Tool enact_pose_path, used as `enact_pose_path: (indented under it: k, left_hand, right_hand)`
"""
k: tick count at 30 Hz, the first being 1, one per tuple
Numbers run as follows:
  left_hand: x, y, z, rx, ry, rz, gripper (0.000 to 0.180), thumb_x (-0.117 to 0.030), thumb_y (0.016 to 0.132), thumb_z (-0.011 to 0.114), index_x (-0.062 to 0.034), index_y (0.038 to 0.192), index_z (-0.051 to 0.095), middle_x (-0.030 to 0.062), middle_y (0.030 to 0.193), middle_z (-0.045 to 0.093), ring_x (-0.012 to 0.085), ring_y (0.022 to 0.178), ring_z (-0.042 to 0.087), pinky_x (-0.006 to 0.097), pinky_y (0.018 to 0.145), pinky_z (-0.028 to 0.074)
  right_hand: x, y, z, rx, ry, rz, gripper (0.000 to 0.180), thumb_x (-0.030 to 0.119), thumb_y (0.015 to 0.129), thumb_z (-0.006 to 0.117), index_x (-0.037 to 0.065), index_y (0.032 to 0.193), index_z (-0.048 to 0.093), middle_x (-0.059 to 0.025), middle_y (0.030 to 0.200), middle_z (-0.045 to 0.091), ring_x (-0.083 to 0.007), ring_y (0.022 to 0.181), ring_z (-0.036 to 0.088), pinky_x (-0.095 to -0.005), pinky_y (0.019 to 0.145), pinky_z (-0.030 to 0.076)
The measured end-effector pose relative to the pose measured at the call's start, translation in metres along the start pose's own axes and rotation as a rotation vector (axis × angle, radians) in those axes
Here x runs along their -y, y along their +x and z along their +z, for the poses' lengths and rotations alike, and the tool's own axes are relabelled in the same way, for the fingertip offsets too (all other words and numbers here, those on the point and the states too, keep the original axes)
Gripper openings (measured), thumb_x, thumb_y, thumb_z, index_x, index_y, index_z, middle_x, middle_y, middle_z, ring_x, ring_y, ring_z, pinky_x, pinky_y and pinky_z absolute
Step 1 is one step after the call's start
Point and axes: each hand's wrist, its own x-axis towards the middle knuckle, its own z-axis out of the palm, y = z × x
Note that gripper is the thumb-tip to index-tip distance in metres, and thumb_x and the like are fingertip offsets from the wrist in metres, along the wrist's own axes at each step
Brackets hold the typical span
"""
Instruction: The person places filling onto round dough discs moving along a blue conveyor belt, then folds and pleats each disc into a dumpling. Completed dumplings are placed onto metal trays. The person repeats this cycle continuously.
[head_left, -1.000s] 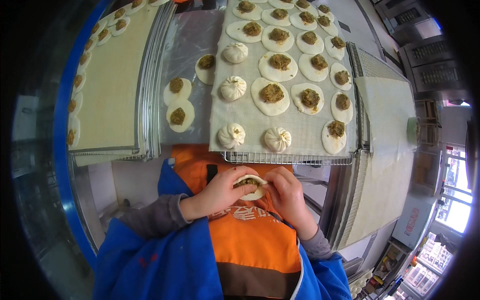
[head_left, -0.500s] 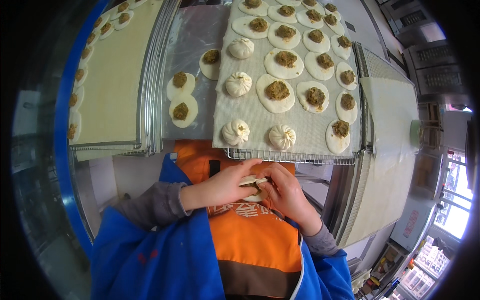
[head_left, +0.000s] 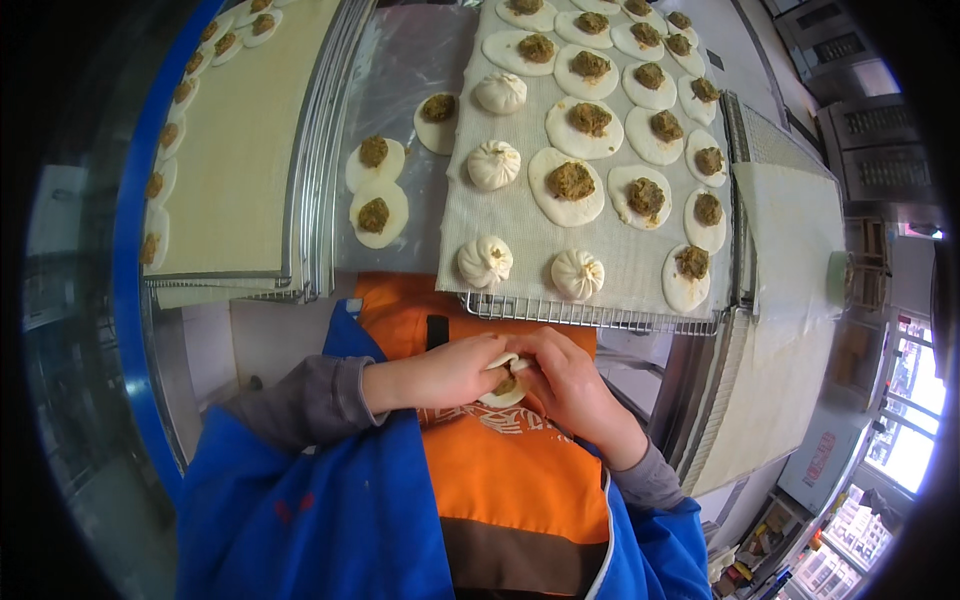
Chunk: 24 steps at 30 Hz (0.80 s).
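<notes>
Between my two hands, in front of the orange apron, is a partly gathered bun (head_left: 503,396), a white dough wrapper with brown filling showing in its middle. My left hand (head_left: 452,374) cups its left side, thumb at the filling. My right hand (head_left: 562,378) pinches the dough edge at the right, its fingertips partly hidden. Beyond them a cloth-covered wire tray (head_left: 620,285) bears several closed pleated buns; the nearest are one closed bun (head_left: 485,262) and another closed bun (head_left: 577,274). Flat dough wrappers topped with filling, such as this dough wrapper (head_left: 566,189), cover the rest.
Left of the tray, a metal surface (head_left: 400,45) holds several more filled wrappers. Farther left stands a cloth-lined rack (head_left: 255,150) with wrappers along its edge, beside a blue rail (head_left: 130,300). A cloth-covered rack (head_left: 770,400) stands to the right.
The wrapper's rim is drawn closer together and less filling shows. My left fingers have curled in and the right hand has shifted over the dough. The whole view has shifted slightly.
</notes>
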Motion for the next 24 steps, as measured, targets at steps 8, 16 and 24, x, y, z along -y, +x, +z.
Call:
enact_pose_path:
  k: [8,16,24]
  left_hand:
    - [0.003,-0.011,0.015,-0.146,-0.301,0.047,0.039,-0.002,0.097,0.048,-0.0038,0.136,0.048,0.0189,0.126,0.058,0.0319,0.119,0.058,0.037,0.1,0.046]
    - [0.008,-0.006,0.004,-0.049,-0.368,-0.046,0.041,-0.005,0.097,0.048,0.0017,0.138,0.044,0.0166,0.134,0.054,0.0262,0.125,0.053,0.035,0.105,0.043]
    - [0.0,-0.017,0.012,-0.247,-0.244,0.135,0.034,-0.006,0.099,0.049,0.0006,0.133,0.048,0.0163,0.123,0.057,0.0283,0.115,0.058,0.035,0.099,0.046]
  right_hand:
    - [0.001,0.002,-0.005,0.013,-0.033,-0.093,0.032,0.004,0.077,0.071,0.002,0.106,0.058,-0.0149,0.096,0.059,-0.0362,0.088,0.06,-0.0428,0.077,0.05]
    - [-0.002,0.008,-0.001,0.058,-0.159,-0.121,0.035,0.006,0.074,0.071,0.002,0.107,0.059,-0.0135,0.094,0.059,-0.0325,0.086,0.06,-0.0418,0.076,0.051]
    - [0.003,0.008,-0.003,0.051,-0.013,-0.011,0.034,0.006,0.074,0.071,0.003,0.106,0.059,-0.0134,0.094,0.059,-0.0323,0.085,0.06,-0.0407,0.074,0.05]
